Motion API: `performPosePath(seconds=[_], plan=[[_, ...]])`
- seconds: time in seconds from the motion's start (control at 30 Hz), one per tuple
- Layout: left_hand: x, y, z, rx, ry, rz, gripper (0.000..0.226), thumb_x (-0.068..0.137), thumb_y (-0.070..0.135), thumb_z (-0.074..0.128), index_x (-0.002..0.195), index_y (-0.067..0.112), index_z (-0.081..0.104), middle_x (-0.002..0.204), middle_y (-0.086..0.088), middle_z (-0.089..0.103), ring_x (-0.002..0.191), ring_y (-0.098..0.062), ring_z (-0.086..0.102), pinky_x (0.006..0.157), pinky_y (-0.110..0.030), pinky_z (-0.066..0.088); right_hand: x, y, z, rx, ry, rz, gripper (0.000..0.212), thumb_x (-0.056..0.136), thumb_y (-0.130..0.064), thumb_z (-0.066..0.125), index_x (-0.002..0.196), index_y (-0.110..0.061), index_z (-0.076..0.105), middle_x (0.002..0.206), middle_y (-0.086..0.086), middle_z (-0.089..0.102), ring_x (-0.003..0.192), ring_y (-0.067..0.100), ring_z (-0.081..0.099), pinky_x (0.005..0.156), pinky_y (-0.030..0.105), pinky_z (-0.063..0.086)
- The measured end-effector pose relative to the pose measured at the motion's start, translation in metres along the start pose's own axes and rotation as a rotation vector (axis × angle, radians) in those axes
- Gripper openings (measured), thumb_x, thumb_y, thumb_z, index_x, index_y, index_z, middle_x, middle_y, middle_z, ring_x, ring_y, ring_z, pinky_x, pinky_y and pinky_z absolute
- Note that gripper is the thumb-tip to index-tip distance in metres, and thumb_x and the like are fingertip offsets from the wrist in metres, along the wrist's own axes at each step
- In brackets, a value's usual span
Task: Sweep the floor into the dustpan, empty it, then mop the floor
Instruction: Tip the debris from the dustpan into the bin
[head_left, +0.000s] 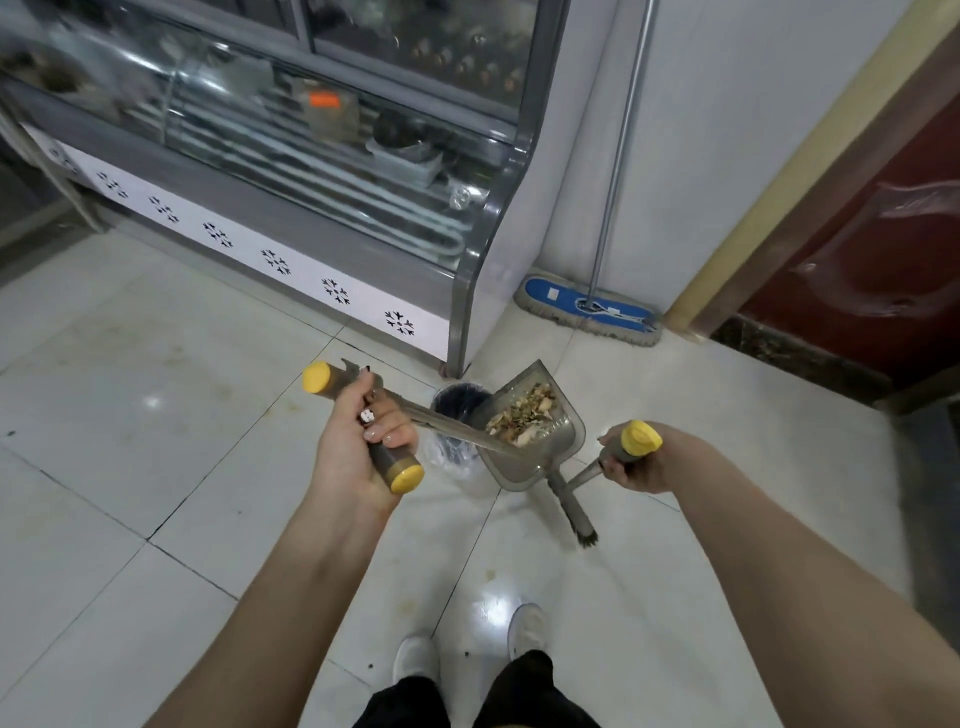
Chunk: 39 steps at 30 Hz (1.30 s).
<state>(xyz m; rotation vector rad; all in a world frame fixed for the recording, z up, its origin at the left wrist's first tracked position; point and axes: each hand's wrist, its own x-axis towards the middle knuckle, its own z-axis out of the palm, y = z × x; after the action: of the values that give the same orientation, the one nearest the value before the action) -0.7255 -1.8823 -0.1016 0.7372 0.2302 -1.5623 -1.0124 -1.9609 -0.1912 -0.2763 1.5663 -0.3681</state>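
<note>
- Left hand (363, 441) curls its fingers round the dustpan (535, 431) handle; the debris-filled pan tilts over the trash bin (457, 405).
- Right hand (636, 465) wraps its fingers round the broom (566, 501) handle, right of the bin.

Pretty even indoor light in here, kinda cool and flat. Overhead lamps bounce off the glossy floor (156, 467) as white glare spots, one right by the right shoe (527, 626). Shadows are soft and faint. The glass display case (322, 140) smears into blur toward the top left, and straight lines bow hard near the edges.
</note>
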Motion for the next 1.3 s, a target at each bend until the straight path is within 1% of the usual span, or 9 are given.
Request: performPosePath(seconds=[0.27,0.4,0.67,0.87,0.97,1.07,1.13,1.23,1.3], plan=[[-0.011,0.009,-0.037,0.004,0.050,-0.012,0.033,0.093,0.026,0.051,0.063,0.019,0.039,0.040,0.009,0.029,0.026,-0.004,0.028,0.028,-0.012,0.026,-0.006,0.022,0.039,-0.049,-0.013,0.046,0.024,0.094,-0.011,0.047,0.073,0.000,0.048,0.057,0.017,0.056,0.030,0.016,0.050,0.032,0.015,0.043],[-0.020,0.013,-0.052,-0.036,0.104,-0.018,0.035,0.092,0.027,0.055,0.061,0.020,0.040,0.041,0.010,0.029,0.028,-0.004,0.027,0.029,-0.013,0.027,-0.004,0.024,0.055,-0.072,-0.025,0.059,0.024,0.093,-0.011,0.047,0.070,-0.003,0.045,0.068,0.012,0.043,0.029,0.017,0.050,0.032,0.014,0.043],[-0.030,0.014,-0.070,-0.001,0.263,-0.015,0.040,0.087,0.046,0.059,0.062,0.019,0.043,0.039,0.010,0.033,0.027,-0.003,0.030,0.030,-0.010,0.029,0.007,0.024,0.078,-0.159,-0.033,0.064,0.024,0.094,-0.013,0.046,0.071,-0.006,0.044,0.068,0.010,0.043,0.029,0.016,0.050,0.033,0.013,0.042],[-0.035,0.010,-0.079,0.034,0.382,0.033,0.032,0.086,0.042,0.063,0.079,0.012,0.056,0.055,0.003,0.048,0.033,-0.005,0.045,0.038,-0.011,0.043,0.011,0.025,0.083,-0.170,-0.042,0.059,0.027,0.096,-0.014,0.043,0.071,-0.007,0.047,0.065,0.008,0.041,0.029,0.016,0.049,0.034,0.013,0.043],[-0.038,0.006,-0.085,0.064,0.404,0.022,0.031,0.087,0.042,0.061,0.092,0.012,0.054,0.056,-0.008,0.067,0.047,-0.010,0.063,0.046,-0.018,0.052,0.011,0.025,0.086,-0.188,-0.049,0.054,0.024,0.095,-0.011,0.043,0.072,-0.007,0.045,0.067,0.009,0.039,0.030,0.016,0.047,0.034,0.013,0.043],[-0.040,0.006,-0.088,0.076,0.386,0.001,0.024,0.090,0.039,0.058,0.092,0.015,0.054,0.071,-0.015,0.073,0.061,-0.014,0.064,0.048,-0.019,0.053,0.011,0.025,0.089,-0.211,-0.055,0.068,0.024,0.094,-0.011,0.044,0.071,-0.005,0.046,0.067,0.010,0.040,0.030,0.016,0.048,0.033,0.013,0.043],[-0.042,0.007,-0.088,0.069,0.374,-0.013,0.022,0.091,0.038,0.057,0.093,0.016,0.055,0.075,-0.015,0.073,0.056,-0.013,0.060,0.046,-0.018,0.052,0.010,0.025,0.092,-0.230,-0.057,0.080,0.024,0.094,-0.011,0.045,0.071,-0.003,0.047,0.067,0.010,0.040,0.030,0.016,0.048,0.033,0.013,0.043],[-0.042,0.008,-0.090,-0.003,0.380,-0.045,0.028,0.089,0.039,0.058,0.096,0.012,0.055,0.059,-0.010,0.067,0.037,-0.008,0.049,0.041,-0.014,0.046,0.011,0.026,0.095,-0.218,-0.066,0.087,0.023,0.094,-0.011,0.046,0.071,-0.006,0.045,0.067,0.010,0.041,0.030,0.016,0.049,0.033,0.014,0.044],[-0.040,0.009,-0.093,-0.060,0.395,-0.055,0.031,0.089,0.040,0.058,0.100,0.011,0.054,0.054,-0.008,0.062,0.035,-0.008,0.047,0.040,-0.014,0.045,0.012,0.026,0.096,-0.204,-0.067,0.097,0.024,0.094,-0.011,0.046,0.070,-0.007,0.044,0.067,0.010,0.042,0.030,0.017,0.050,0.033,0.014,0.044]])
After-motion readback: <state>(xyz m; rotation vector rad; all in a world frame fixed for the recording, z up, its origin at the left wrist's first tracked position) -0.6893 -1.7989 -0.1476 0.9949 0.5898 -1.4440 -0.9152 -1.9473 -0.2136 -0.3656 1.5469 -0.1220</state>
